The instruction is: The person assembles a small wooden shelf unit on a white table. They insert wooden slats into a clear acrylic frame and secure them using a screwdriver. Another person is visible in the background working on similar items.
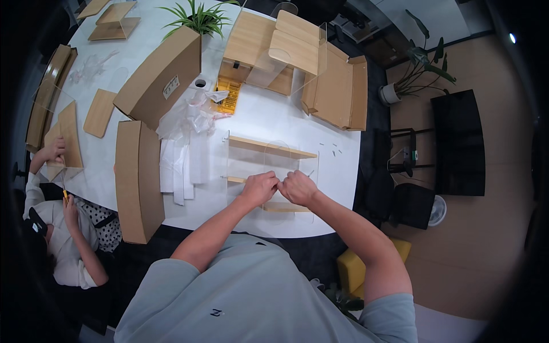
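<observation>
My left hand (pixel 261 189) and my right hand (pixel 299 187) meet with bent, closed fingers over a part-built shelf of clear panels and wooden boards on the white table. What is pinched between the fingertips is too small to make out. A thin light sliver shows beside my right knuckles. Beyond my hands runs a long wooden board (pixel 273 147), standing on edge between the clear sides. A shorter board end (pixel 236 179) shows left of my left hand, and a nearer board (pixel 286 207) lies below my wrists. Several small screws (pixel 335 150) are scattered to the right.
Tall cardboard boxes (pixel 140 183) stand at left beside white foam strips (pixel 182 166) and crumpled plastic wrap (pixel 191 114). Behind are a wooden shelf unit (pixel 246 40), an open carton (pixel 337 91) and a plant (pixel 200 20). A co-worker at far left holds a yellow-handled screwdriver (pixel 65 194).
</observation>
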Demonstrator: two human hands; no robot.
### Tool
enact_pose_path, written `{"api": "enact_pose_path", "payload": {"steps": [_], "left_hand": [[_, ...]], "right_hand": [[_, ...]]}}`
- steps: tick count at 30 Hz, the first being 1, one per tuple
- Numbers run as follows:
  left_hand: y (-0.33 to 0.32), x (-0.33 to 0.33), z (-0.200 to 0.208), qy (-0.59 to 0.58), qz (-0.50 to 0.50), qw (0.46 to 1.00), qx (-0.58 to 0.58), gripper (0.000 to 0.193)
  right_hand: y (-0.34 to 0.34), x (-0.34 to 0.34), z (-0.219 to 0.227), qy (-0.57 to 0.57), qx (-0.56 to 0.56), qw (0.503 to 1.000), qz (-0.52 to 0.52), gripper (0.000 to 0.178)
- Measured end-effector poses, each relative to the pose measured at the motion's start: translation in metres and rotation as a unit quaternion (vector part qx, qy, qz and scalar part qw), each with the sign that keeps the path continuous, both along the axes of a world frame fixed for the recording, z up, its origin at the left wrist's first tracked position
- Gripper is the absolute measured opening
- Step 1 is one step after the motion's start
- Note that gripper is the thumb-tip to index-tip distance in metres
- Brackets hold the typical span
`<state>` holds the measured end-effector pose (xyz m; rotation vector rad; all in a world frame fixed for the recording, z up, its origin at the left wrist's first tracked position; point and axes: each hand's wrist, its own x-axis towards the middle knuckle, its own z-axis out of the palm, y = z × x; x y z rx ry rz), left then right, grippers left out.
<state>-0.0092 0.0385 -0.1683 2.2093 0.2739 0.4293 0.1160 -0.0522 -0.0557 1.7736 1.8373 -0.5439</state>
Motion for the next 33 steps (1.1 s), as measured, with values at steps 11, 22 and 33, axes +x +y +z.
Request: {"api": "enact_pose_path", "payload": {"steps": [11, 22, 33], "left_hand": [[0.0, -0.001, 0.002, 0.015, -0.008, 1.0, -0.013, 0.003], [-0.001, -0.002, 0.004, 0.017, -0.008, 1.0, -0.005, 0.007], [-0.002, -0.002, 0.004, 0.019, 0.004, 1.0, 0.004, 0.009]], "right_hand": [[0.002, -0.02, -0.026, 0.187, -0.004, 0.713, -0.676, 0.029], [-0.027, 0.005, 0.0, 0.064, 0.155, 0.983, -0.08, 0.013], [-0.02, 0.011, -0.002, 0.04, 0.12, 0.992, -0.004, 0.016]]}}
